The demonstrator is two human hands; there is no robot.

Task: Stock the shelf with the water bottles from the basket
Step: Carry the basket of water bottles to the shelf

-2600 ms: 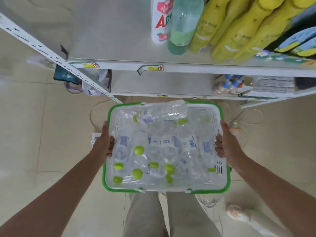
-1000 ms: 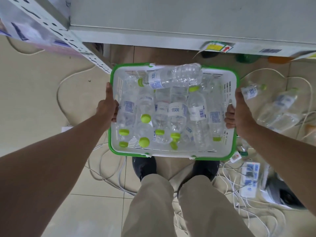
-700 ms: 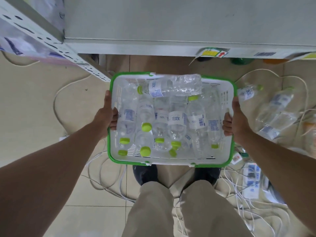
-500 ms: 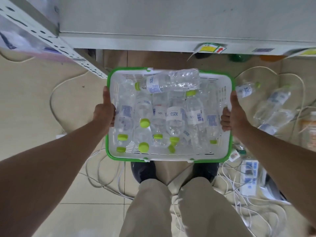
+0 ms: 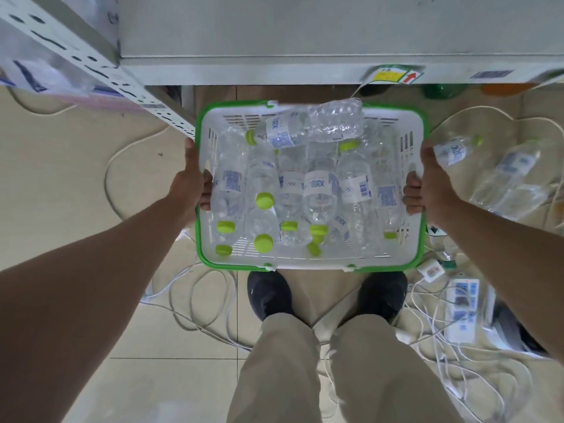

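Left hand (image 5: 189, 187) grips basket (image 5: 311, 264) left rim, fingers curled inside; right hand (image 5: 427, 184) grips right rim.

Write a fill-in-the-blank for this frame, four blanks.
1. The basket has a ____ rim.
2. The left hand and right hand grip its ____.
3. One bottle lies crosswise on ____ of the rest.
4. Loose bottles lie on the ____.
Missing: green; sides; top; floor.

The shelf (image 5: 305, 41) is cut off by the top edge. Floor bottles (image 5: 512, 178) at right are blurred; their label text is illegible.
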